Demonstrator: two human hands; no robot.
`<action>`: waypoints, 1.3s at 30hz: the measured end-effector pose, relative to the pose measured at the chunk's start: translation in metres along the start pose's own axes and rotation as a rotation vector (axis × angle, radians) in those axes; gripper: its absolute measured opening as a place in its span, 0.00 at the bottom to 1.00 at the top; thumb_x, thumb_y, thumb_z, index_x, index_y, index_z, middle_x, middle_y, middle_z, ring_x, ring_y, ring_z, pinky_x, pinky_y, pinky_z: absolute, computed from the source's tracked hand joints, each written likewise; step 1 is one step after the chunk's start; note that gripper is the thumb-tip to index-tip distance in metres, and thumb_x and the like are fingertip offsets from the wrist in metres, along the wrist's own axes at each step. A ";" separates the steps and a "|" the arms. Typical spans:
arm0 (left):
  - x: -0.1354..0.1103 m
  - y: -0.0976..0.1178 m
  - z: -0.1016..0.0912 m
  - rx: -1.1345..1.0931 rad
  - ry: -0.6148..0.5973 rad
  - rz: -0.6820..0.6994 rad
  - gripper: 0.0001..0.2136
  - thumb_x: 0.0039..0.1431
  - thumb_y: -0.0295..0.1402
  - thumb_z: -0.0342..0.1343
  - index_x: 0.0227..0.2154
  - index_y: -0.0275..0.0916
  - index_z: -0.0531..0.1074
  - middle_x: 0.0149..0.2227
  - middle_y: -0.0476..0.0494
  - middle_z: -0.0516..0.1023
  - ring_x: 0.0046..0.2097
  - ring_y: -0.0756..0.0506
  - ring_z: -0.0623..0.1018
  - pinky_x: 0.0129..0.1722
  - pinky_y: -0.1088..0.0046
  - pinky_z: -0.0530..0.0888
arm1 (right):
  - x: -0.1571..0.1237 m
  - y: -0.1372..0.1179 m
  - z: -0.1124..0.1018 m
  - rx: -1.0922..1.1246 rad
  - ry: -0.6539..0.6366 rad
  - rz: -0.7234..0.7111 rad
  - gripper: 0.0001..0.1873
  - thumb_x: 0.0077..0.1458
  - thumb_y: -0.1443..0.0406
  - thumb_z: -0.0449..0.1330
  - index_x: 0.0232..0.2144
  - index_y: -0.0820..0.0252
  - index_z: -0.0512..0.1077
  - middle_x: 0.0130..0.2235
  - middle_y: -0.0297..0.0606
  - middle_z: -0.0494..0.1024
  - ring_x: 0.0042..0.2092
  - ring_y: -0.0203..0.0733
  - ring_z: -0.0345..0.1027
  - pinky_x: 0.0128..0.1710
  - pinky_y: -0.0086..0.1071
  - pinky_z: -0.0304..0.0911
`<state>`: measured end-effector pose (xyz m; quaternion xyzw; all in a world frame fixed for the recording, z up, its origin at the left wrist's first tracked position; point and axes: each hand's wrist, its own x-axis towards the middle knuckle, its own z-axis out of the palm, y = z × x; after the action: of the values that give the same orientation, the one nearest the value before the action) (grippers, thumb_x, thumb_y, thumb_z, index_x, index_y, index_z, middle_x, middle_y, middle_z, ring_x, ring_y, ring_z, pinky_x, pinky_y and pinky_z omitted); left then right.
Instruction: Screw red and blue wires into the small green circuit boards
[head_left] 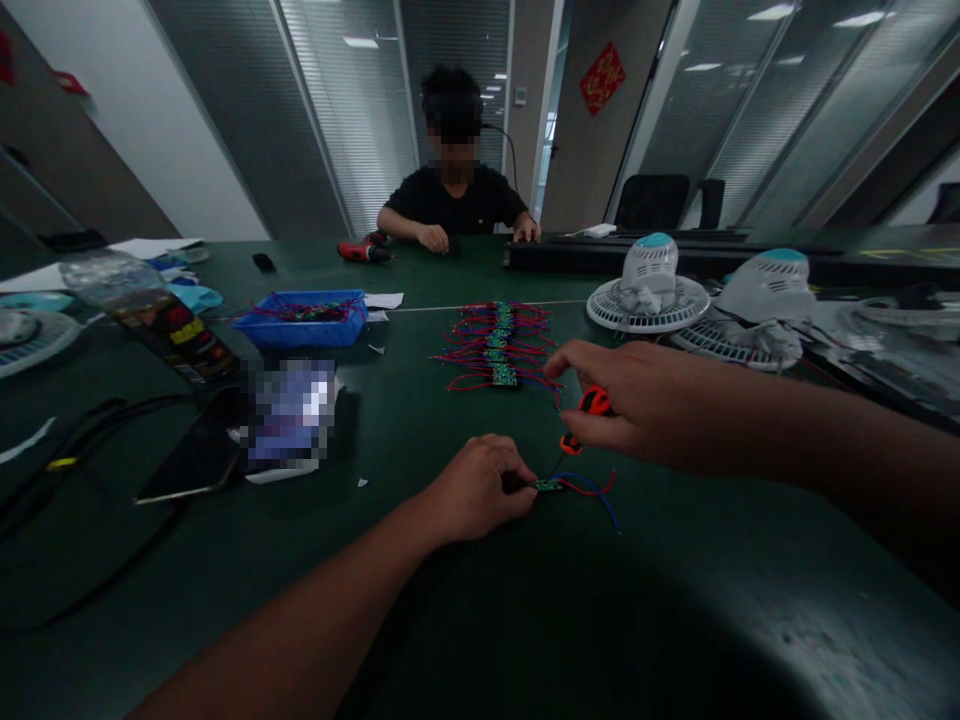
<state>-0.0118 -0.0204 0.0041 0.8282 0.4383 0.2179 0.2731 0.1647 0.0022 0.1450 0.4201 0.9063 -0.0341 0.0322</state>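
My left hand (pixel 484 487) pinches the left end of a small green circuit board (pixel 550 485) on the table. Red and blue wires (pixel 596 490) trail from the board's right side. In my right hand (pixel 626 395) is a screwdriver (pixel 596 402) with an orange and black handle. Its thin shaft slants down to the board, and the tip appears to touch it; the exact contact point is too small to make out. Beyond my hands lies a row of several similar circuit boards (pixel 501 345), with red and blue wires spreading to both sides.
A blue tray (pixel 304 330) of wired parts stands left of the row. Nearer are a phone (pixel 193 455), a bottle (pixel 161 320) and black cables (pixel 97 420). White fan parts (pixel 649 290) stand at right. Across the green table (pixel 420 620) sits a person (pixel 454 200) near a red power drill (pixel 364 249).
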 end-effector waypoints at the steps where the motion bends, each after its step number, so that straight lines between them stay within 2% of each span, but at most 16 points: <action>1: 0.000 0.000 0.000 0.000 0.002 0.003 0.05 0.53 0.31 0.58 0.30 0.39 0.78 0.30 0.48 0.73 0.35 0.47 0.73 0.38 0.72 0.68 | 0.000 0.000 -0.001 0.010 -0.005 0.001 0.21 0.56 0.59 0.53 0.49 0.64 0.65 0.31 0.42 0.78 0.31 0.45 0.72 0.29 0.33 0.59; 7: 0.000 0.002 -0.002 -0.007 -0.008 -0.001 0.05 0.53 0.31 0.57 0.30 0.37 0.78 0.29 0.47 0.73 0.35 0.47 0.73 0.37 0.72 0.69 | -0.001 0.000 -0.002 0.070 -0.020 0.008 0.24 0.53 0.58 0.54 0.51 0.62 0.65 0.37 0.44 0.78 0.36 0.47 0.71 0.32 0.34 0.60; 11: 0.000 0.003 -0.002 -0.009 0.003 -0.007 0.05 0.53 0.31 0.58 0.30 0.37 0.78 0.29 0.48 0.73 0.35 0.48 0.73 0.36 0.72 0.69 | -0.003 -0.001 -0.001 0.087 -0.027 0.005 0.19 0.54 0.56 0.53 0.46 0.59 0.68 0.35 0.41 0.77 0.34 0.46 0.70 0.31 0.35 0.59; 14: 0.000 0.002 -0.001 -0.019 0.016 0.003 0.05 0.53 0.31 0.58 0.30 0.38 0.78 0.29 0.48 0.74 0.35 0.48 0.73 0.36 0.72 0.69 | -0.003 -0.002 -0.001 0.016 -0.014 0.025 0.25 0.59 0.48 0.45 0.43 0.58 0.70 0.34 0.43 0.77 0.33 0.47 0.70 0.29 0.36 0.57; 17: -0.001 0.002 -0.001 -0.024 0.019 -0.002 0.05 0.53 0.31 0.58 0.30 0.38 0.78 0.30 0.47 0.73 0.35 0.47 0.73 0.36 0.72 0.69 | -0.002 0.000 -0.001 -0.108 -0.001 -0.007 0.28 0.62 0.50 0.38 0.39 0.58 0.72 0.32 0.44 0.77 0.28 0.46 0.69 0.26 0.35 0.53; 20: -0.001 0.001 -0.001 -0.014 0.013 -0.008 0.04 0.53 0.31 0.58 0.30 0.38 0.77 0.29 0.48 0.73 0.36 0.47 0.73 0.36 0.73 0.69 | 0.002 0.003 0.001 -0.169 -0.004 -0.016 0.23 0.62 0.56 0.41 0.37 0.59 0.73 0.31 0.43 0.78 0.28 0.45 0.70 0.26 0.35 0.53; 23: -0.001 0.001 -0.001 -0.012 0.014 -0.006 0.04 0.53 0.31 0.58 0.30 0.38 0.77 0.30 0.47 0.73 0.35 0.48 0.73 0.36 0.73 0.69 | 0.005 0.004 0.002 -0.110 0.000 0.029 0.19 0.60 0.57 0.46 0.43 0.59 0.71 0.30 0.42 0.79 0.30 0.47 0.71 0.27 0.35 0.55; 28: -0.001 0.004 -0.002 -0.021 0.003 -0.012 0.05 0.53 0.30 0.57 0.31 0.36 0.78 0.30 0.47 0.73 0.35 0.48 0.73 0.36 0.73 0.69 | 0.004 0.002 0.002 -0.056 0.011 0.015 0.20 0.58 0.59 0.49 0.48 0.63 0.67 0.29 0.41 0.78 0.30 0.45 0.72 0.29 0.35 0.58; 39: 0.000 0.002 -0.001 -0.031 -0.002 -0.019 0.05 0.53 0.30 0.58 0.30 0.37 0.78 0.30 0.47 0.73 0.35 0.47 0.73 0.36 0.72 0.69 | -0.001 0.001 -0.001 -0.002 0.005 0.010 0.22 0.55 0.58 0.53 0.49 0.64 0.65 0.33 0.43 0.77 0.33 0.46 0.72 0.30 0.34 0.59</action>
<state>-0.0111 -0.0212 0.0058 0.8200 0.4423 0.2214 0.2882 0.1663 0.0019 0.1456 0.4246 0.9043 -0.0322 0.0304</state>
